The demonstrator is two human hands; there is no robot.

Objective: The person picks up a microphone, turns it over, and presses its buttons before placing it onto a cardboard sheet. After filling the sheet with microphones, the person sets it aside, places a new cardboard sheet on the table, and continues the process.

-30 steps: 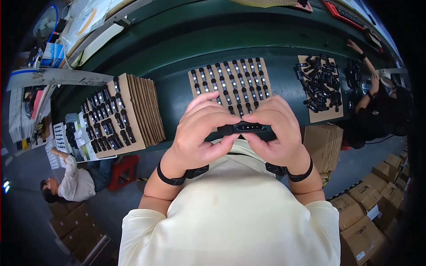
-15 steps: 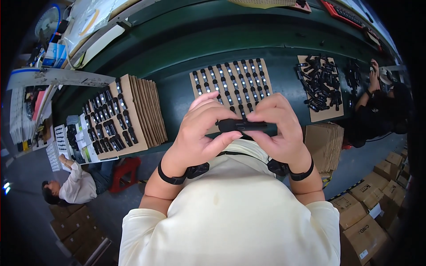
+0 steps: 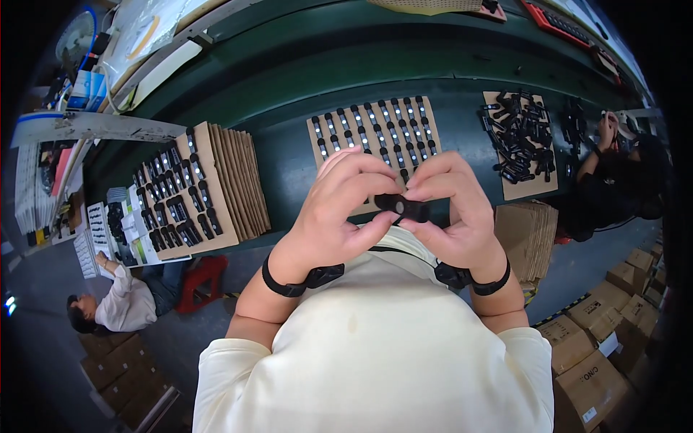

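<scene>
Both hands are narrowed on one black device: the left hand (image 3: 338,211) pinches its left end, the right hand (image 3: 460,211) its right end. The black device (image 3: 408,208) is held in front of the torso, overlapping the near edge of the green bench (image 3: 463,119) in view. Bench strips separate the centre cardboard sheet (image 3: 433,123), bearing rows, from the stacked sheets (image 3: 242,184) leftward and the loaded sheet (image 3: 532,189) rightward.

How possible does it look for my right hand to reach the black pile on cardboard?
Probably yes: nothing visible blocks the way from the right hand to the black pile, though that hand is holding a black device.
</scene>
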